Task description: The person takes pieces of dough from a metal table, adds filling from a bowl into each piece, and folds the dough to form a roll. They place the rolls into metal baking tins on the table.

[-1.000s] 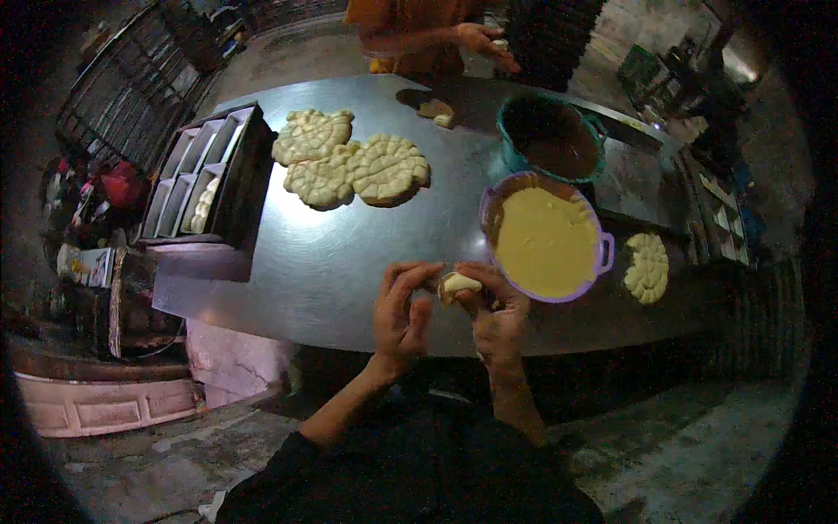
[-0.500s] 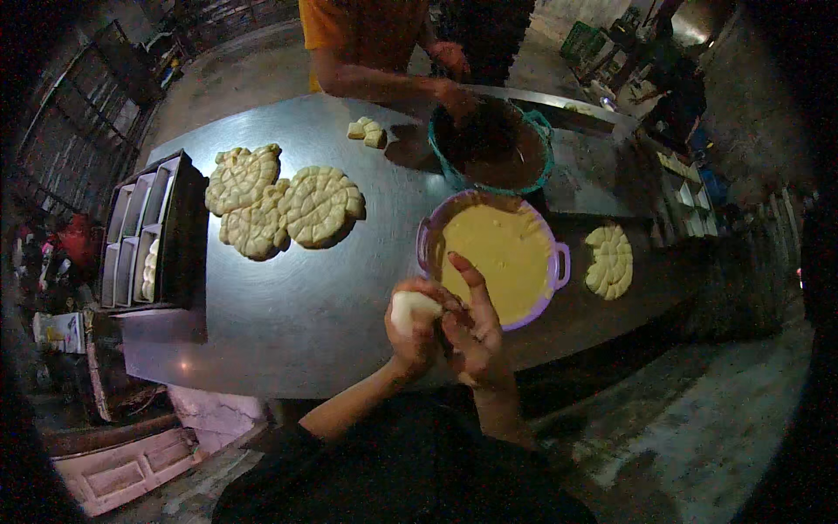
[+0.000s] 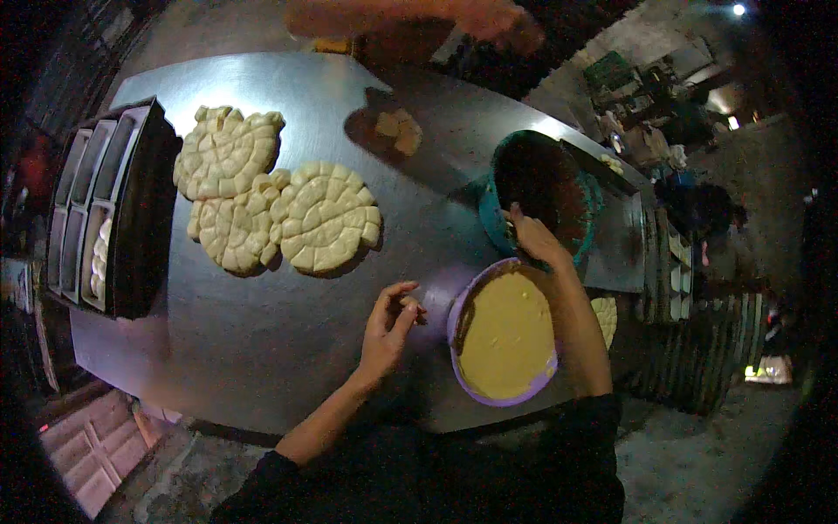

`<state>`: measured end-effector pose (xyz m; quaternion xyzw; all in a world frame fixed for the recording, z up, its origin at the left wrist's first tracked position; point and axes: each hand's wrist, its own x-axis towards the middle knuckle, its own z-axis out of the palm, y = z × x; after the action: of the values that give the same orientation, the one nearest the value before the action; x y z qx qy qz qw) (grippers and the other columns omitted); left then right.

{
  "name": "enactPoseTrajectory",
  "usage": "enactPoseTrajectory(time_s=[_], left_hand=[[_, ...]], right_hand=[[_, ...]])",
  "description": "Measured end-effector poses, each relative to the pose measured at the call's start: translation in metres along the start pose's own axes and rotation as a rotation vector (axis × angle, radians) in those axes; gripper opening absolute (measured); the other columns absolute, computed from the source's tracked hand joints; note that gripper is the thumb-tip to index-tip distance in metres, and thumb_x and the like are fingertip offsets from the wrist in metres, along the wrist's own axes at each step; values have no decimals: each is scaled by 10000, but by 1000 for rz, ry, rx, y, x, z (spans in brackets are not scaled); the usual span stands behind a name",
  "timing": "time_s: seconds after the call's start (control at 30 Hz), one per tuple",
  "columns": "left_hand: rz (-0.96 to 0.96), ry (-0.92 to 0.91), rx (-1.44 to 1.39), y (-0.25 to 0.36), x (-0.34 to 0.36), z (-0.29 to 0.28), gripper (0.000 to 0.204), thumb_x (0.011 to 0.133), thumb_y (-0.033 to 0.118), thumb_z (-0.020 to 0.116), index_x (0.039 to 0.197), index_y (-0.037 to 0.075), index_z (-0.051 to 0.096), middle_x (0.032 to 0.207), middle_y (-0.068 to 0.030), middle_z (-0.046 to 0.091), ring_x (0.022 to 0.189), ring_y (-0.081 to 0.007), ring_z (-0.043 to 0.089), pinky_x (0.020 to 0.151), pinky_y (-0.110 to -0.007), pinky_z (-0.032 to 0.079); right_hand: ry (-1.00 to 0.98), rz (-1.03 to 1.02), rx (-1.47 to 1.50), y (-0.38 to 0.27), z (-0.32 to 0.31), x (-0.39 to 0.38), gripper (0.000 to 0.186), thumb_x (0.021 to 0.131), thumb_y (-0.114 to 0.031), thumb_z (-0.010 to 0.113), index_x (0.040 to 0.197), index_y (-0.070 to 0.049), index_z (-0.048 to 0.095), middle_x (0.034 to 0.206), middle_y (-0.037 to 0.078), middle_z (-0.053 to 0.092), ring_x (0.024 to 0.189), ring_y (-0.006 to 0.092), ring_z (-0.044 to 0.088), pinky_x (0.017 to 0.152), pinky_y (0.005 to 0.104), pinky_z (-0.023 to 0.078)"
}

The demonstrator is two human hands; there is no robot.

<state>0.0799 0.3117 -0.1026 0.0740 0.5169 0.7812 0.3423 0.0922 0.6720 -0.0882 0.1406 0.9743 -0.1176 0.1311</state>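
Over the bare metal table, my left hand [image 3: 388,325] hovers left of a purple basin [image 3: 504,401] of smooth yellow batter. Its fingers are bent and apart, with nothing seen in them. My right hand [image 3: 539,240] reaches past the basin's right side to the near rim of a green tub [image 3: 499,188]. The fingers close at that rim; their undersides are hidden. Inside, the tub is dark and reddish brown. Flat rounds of scored pale dough, one at the back [image 3: 229,155] and one to the right [image 3: 323,217], lie touching on the left.
A dark rack of long baking tins [image 3: 105,210] stands at the table's left end, one tin holding dough balls. Small dough pieces [image 3: 400,131] lie in shadow at the back. Another dough piece [image 3: 604,320] shows behind my right forearm. A co-worker's arm [image 3: 393,13] crosses the far edge.
My hands, together around a white dough lump before, are now apart; the lump is out of sight. My right hand has gone to the green tub. The co-worker's hand has left the tub. The view has turned.
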Motion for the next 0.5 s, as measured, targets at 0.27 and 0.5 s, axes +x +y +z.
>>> enactPoseTrajectory(time_s=[0.27, 0.5], left_hand=[[-51, -45, 7, 3, 6, 5, 319, 983, 194, 538, 1271, 58, 515, 996, -29, 565, 900, -113, 553, 809, -268, 470], [-51, -52, -184, 26, -28, 60, 360, 1001, 331, 507, 1222, 50, 551, 975, -25, 600, 839, -111, 568, 781, -242, 460]], right_hand=[[324, 274, 564, -49, -27, -41, 554, 1028, -474, 308, 1265, -67, 600, 912, 89, 687, 757, 156, 581, 728, 303, 459], [315, 28, 1663, -142, -30, -135, 393, 990, -183, 508, 1351, -30, 482, 1040, 102, 661, 879, 126, 629, 769, 268, 520]])
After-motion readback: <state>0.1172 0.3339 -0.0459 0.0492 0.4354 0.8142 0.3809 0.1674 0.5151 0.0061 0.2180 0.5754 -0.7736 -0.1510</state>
